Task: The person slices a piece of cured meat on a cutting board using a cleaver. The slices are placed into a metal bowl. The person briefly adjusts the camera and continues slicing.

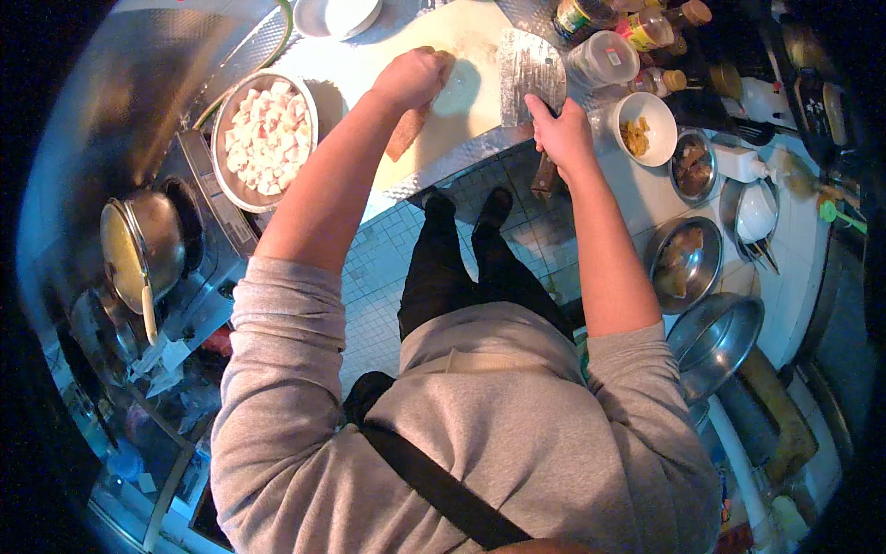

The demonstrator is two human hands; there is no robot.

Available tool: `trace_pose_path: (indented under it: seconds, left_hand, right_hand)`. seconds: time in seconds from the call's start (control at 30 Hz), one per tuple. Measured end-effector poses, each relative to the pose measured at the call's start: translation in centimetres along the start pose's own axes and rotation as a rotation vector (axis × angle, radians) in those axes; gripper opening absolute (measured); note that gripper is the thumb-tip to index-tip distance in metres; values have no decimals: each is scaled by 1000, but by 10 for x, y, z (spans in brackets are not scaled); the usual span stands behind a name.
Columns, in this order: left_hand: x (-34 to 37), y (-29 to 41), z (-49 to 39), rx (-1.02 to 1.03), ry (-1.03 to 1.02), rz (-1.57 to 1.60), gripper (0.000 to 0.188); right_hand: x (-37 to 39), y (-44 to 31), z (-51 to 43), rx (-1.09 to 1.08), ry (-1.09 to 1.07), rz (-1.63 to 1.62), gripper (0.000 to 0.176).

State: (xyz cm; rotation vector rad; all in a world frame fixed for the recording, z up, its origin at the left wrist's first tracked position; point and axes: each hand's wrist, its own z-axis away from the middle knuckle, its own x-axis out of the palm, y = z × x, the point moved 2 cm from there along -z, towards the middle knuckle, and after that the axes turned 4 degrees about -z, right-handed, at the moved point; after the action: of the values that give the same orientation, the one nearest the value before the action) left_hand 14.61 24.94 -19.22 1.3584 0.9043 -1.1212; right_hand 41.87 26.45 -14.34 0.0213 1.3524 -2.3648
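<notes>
My left hand (pixel 414 77) is curled over the upper part of a brownish, elongated piece of food (pixel 408 135) on the pale cutting board (pixel 477 14). The hand hides its far end, and its exact kind is unclear. My right hand (pixel 564 138) grips the wooden handle of a cleaver (pixel 524 76). Its broad, streaked blade lies flat-side up over the board's right part, apart from the food. Left of my left forearm, a metal bowl (pixel 313 149) holds many pale, diced pieces (pixel 266 135).
Sauce bottles (pixel 647 31) and a clear plastic tub (pixel 606 59) crowd the back right. A white bowl (pixel 664 131) with yellowish pieces and metal bowls (pixel 716 277) line the right counter. At left stands a metal pot (pixel 163 235). A white bowl (pixel 339 17) sits behind the board.
</notes>
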Motion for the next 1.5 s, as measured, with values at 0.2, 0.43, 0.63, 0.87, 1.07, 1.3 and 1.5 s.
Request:
trace_pose_path:
  seconds: [0.2,0.43,0.63,0.87,1.07,1.3,1.5]
  left_hand:
    - [-62,-20,44,-373,328,686,15]
    - [-162,-62,185,-522,718,559,16]
    - [-114,-90,230,-615,374,-222,18]
    - [-63,-10,145,-505,325,168,14]
    - [-12,22,133,-359,421,20,23]
    - [9,34,171,-189,588,64,25]
    - [21,28,173,-223,620,107,35]
  right_hand:
    - [4,-5,-6,-44,-20,1,27]
    - [11,-15,-14,-75,-46,-17,41]
    - [14,-14,-16,-85,-78,22,40]
    - [18,-27,-5,-86,-19,-17,30]
    - [21,-6,-16,-215,-14,307,37]
    - [93,-31,-10,-384,-117,667,48]
    - [167,-50,-16,-327,-211,843,45]
